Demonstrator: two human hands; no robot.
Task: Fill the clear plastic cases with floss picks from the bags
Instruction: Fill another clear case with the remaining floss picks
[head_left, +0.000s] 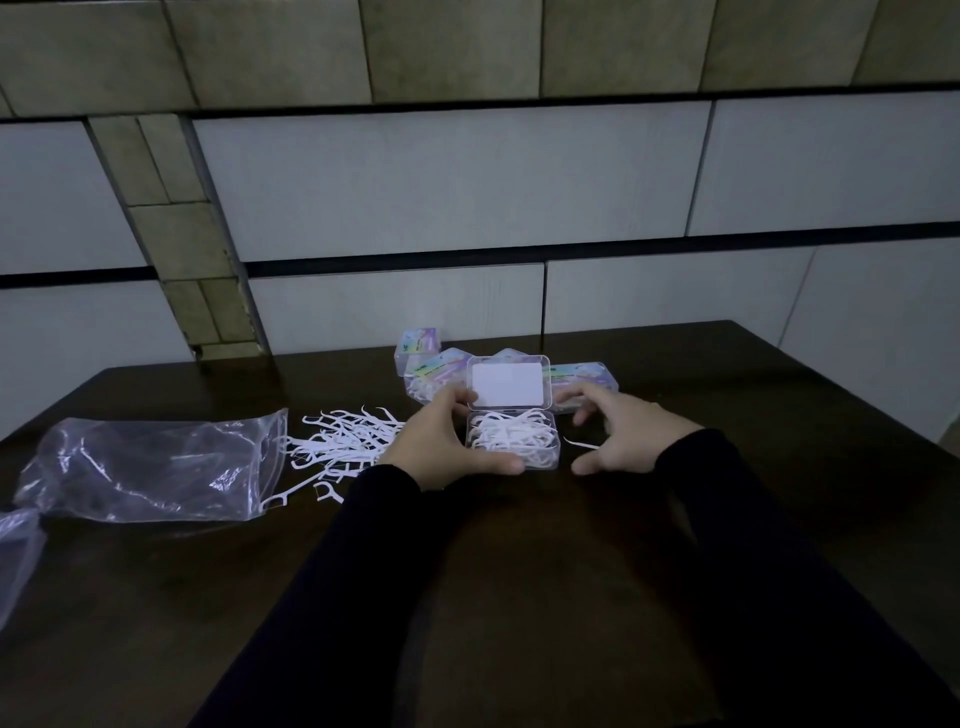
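While the left hand (441, 441) grasps one open clear case (514, 441) of floss picks (511, 434), right hand (621, 436) released beside it, four closed cases (584, 382) behind, one bag (150, 467), loose picks (343, 441) on surface (519, 571)

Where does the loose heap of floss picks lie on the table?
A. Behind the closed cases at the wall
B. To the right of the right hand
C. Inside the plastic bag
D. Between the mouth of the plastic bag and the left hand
D: the heap of floss picks lies on the table between the mouth of the plastic bag and the left hand, which holds the open case.
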